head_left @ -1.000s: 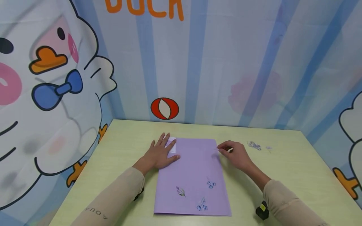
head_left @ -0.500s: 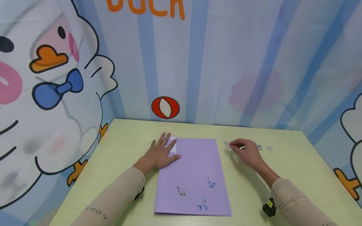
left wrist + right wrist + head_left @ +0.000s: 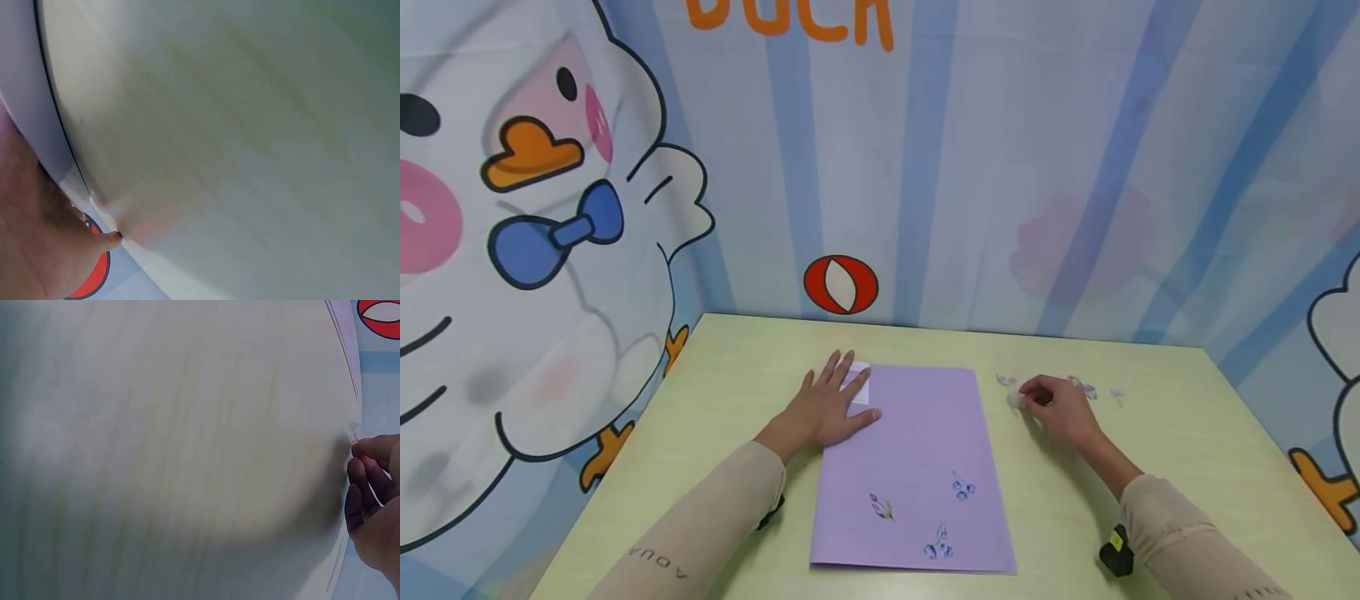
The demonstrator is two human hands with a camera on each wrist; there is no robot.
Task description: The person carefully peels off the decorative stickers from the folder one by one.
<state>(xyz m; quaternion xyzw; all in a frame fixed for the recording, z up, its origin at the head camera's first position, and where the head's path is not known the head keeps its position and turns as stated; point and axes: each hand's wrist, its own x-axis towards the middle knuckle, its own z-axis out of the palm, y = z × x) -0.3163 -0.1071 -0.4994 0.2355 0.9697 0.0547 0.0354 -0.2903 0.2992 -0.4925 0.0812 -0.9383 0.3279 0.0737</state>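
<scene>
A purple folder (image 3: 917,450) lies upright before me on the table, with a white label at its upper left corner. My left hand (image 3: 827,408) rests on that corner, fingers spread, partly over the label (image 3: 861,387). Three small floral stickers show on the folder's lower half: a tulip-like bud (image 3: 882,507) and two blue berry sprigs (image 3: 961,487). Right of the folder, my right hand (image 3: 1063,410) pinches a small translucent sticker (image 3: 1014,400) between thumb and forefinger, close over the table. A small purplish piece (image 3: 1006,380) shows just beyond its fingertips.
Purple-blue floral stickers (image 3: 1086,389) lie partly behind the right hand, and a small pale flower sticker (image 3: 1117,395) lies farther right. The pale yellow table (image 3: 745,375) ends at a printed cartoon cloth (image 3: 970,167) behind.
My right hand has moved right, from the folder's upper right edge to the table beside it. A translucent sticker has come into view at its fingertips. The left hand stays in place.
</scene>
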